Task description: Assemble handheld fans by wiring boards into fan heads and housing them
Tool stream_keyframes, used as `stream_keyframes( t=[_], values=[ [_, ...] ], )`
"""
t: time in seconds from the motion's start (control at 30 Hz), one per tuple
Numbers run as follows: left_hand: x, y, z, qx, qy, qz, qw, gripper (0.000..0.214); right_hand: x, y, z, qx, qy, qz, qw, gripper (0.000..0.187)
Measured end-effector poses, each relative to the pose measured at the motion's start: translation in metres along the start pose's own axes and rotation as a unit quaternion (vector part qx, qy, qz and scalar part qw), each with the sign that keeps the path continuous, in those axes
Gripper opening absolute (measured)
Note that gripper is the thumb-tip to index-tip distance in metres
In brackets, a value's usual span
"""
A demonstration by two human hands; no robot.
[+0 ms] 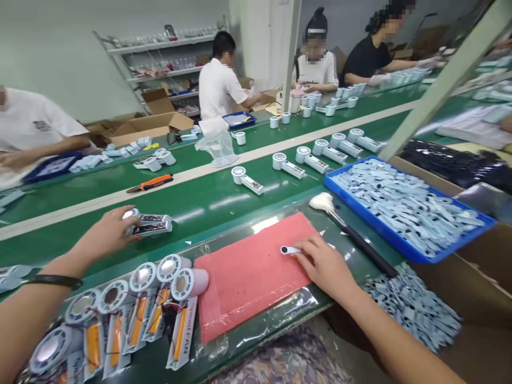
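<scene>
So, L to R: lower L, a row of fan units [114, 296] w/ orange inserts & loose wires lies on the green counter [236, 341]. Just beyond, the L hand [112, 229] has its fingers curled round the head of a separate fan [154, 224], handle pointing R, dark innards showing; can't tell if it's touching the belt [192, 197]. Prob. light, stiff plastic, bit slick; best held by the round head or handle sides, off the innards, which look fragile. Next, a red mat [248, 266] lies flat on the counter. Over its R part is a small pale-blue strip [290, 249], black-dotted end sticking out L, pinched btwn thumb & fingers of the R hand [326, 266]. Prob. v. light, thin, stiffish, easy to drop; hold the edges nr the plain end, dot clear. Further R, a black-handled tool [348, 232] w/ white head, then a blue tray [372, 213] full of similar strips, w/ a loose heap [416, 306] of them below it.
</scene>
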State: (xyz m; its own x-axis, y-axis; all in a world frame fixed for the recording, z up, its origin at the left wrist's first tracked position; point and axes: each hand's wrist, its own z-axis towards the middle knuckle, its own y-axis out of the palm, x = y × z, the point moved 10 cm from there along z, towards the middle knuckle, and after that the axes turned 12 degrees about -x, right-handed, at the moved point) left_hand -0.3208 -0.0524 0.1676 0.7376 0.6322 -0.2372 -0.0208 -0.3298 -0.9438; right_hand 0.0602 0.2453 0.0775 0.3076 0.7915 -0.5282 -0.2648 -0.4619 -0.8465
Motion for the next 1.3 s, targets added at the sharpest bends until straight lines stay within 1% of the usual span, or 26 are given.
stream_keyframes(
  t=[0.03, 0.07, 0.1, 0.13, 0.2, 0.27, 0.3, 0.33, 0.37, 0.4, 0.43, 0.47, 0.53, 0.67, 0.7, 0.77, 0.8, 0.87, 0.93, 1.0, 1.07, 1.17, 1.23, 1.3],
  values=[
    [0.011, -0.006, 0.003, 0.002, 0.018, -0.010, 1.000, 0.026, 0.000, -0.005, 0.000, 0.008, 0.001, 0.021, 1.000, 0.020],
    [0.027, -0.014, 0.004, 0.001, 0.040, -0.022, 0.999, 0.028, 0.000, -0.011, -0.001, 0.018, 0.003, 0.041, 0.999, 0.020],
    [0.048, -0.023, 0.004, 0.001, 0.065, -0.035, 0.997, 0.030, -0.001, -0.018, -0.002, 0.029, 0.004, 0.060, 0.998, 0.020],
    [0.076, -0.031, 0.002, -0.002, 0.095, -0.046, 0.994, 0.030, -0.003, -0.025, -0.004, 0.042, 0.004, 0.076, 0.996, 0.021],
    [0.147, -0.051, -0.008, 0.022, 0.177, -0.064, 0.982, 0.029, -0.010, -0.041, -0.007, 0.074, -0.002, 0.104, 0.992, 0.021],
    [0.224, -0.060, -0.023, 0.043, 0.281, -0.088, 0.955, 0.025, -0.019, -0.055, -0.012, 0.100, -0.010, 0.121, 0.987, 0.019],
    [0.257, -0.059, -0.029, 0.044, 0.318, -0.096, 0.942, 0.021, -0.024, -0.059, -0.014, 0.106, -0.015, 0.124, 0.986, 0.018],
    [0.285, -0.055, -0.032, 0.042, 0.348, -0.100, 0.931, 0.018, -0.029, -0.062, -0.016, 0.107, -0.019, 0.122, 0.987, 0.017],
    [0.307, -0.048, -0.034, 0.040, 0.368, -0.102, 0.923, 0.015, -0.035, -0.061, -0.016, 0.099, -0.024, 0.113, 0.988, 0.016],
    [0.322, -0.041, -0.035, 0.037, 0.380, -0.105, 0.918, 0.013, -0.039, -0.058, -0.016, 0.086, -0.026, 0.099, 0.991, 0.015],
    [0.330, -0.035, -0.034, 0.036, 0.384, -0.111, 0.916, 0.012, -0.043, -0.053, -0.015, 0.072, -0.027, 0.080, 0.994, 0.013],
    [0.333, -0.030, -0.032, 0.038, 0.384, -0.123, 0.914, 0.012, -0.047, -0.047, -0.014, 0.055, -0.026, 0.061, 0.996, 0.012],
    [0.329, -0.025, -0.029, 0.045, 0.383, -0.162, 0.908, 0.014, -0.053, -0.032, -0.009, 0.025, -0.023, 0.024, 0.999, 0.011],
    [0.315, -0.031, -0.031, 0.053, 0.396, -0.267, 0.877, 0.031, -0.068, -0.009, 0.006, -0.030, -0.021, -0.043, 0.998, 0.015],
    [0.313, -0.032, -0.032, 0.051, 0.397, -0.289, 0.870, 0.030, -0.071, -0.006, 0.008, -0.041, -0.022, -0.056, 0.997, 0.016],
    [0.314, -0.033, -0.033, 0.044, 0.397, -0.319, 0.860, 0.020, -0.074, -0.003, 0.011, -0.054, -0.026, -0.067, 0.996, 0.015],
    [0.315, -0.033, -0.032, 0.042, 0.394, -0.328, 0.857, 0.014, -0.073, -0.003, 0.012, -0.052, -0.027, -0.061, 0.996, 0.015],
    [0.317, -0.032, -0.031, 0.042, 0.386, -0.336, 0.858, 0.011, -0.067, -0.006, 0.012, -0.035, -0.026, -0.020, 0.999, 0.012],
    [0.318, -0.030, -0.030, 0.038, 0.376, -0.336, 0.863, 0.010, -0.055, -0.005, 0.012, -0.021, -0.018, 0.067, 0.997, 0.007],
    [0.318, -0.028, -0.030, 0.029, 0.367, -0.336, 0.867, 0.010, -0.044, 0.002, 0.013, -0.024, -0.008, 0.168, 0.986, 0.006],
    [0.317, -0.028, -0.030, 0.022, 0.362, -0.343, 0.866, 0.010, -0.039, 0.010, 0.013, -0.033, -0.005, 0.230, 0.973, 0.005],
    [0.315, -0.031, -0.031, 0.026, 0.367, -0.375, 0.851, 0.010, -0.040, 0.011, 0.011, -0.025, -0.011, 0.230, 0.973, 0.005],
    [0.313, -0.033, -0.028, 0.032, 0.366, -0.397, 0.841, 0.010, -0.043, 0.004, 0.010, -0.004, -0.016, 0.195, 0.981, 0.006],
    [0.312, -0.033, -0.025, 0.035, 0.358, -0.402, 0.842, 0.009, -0.048, -0.005, 0.009, 0.023, -0.028, 0.147, 0.988, 0.006]
  ],
)
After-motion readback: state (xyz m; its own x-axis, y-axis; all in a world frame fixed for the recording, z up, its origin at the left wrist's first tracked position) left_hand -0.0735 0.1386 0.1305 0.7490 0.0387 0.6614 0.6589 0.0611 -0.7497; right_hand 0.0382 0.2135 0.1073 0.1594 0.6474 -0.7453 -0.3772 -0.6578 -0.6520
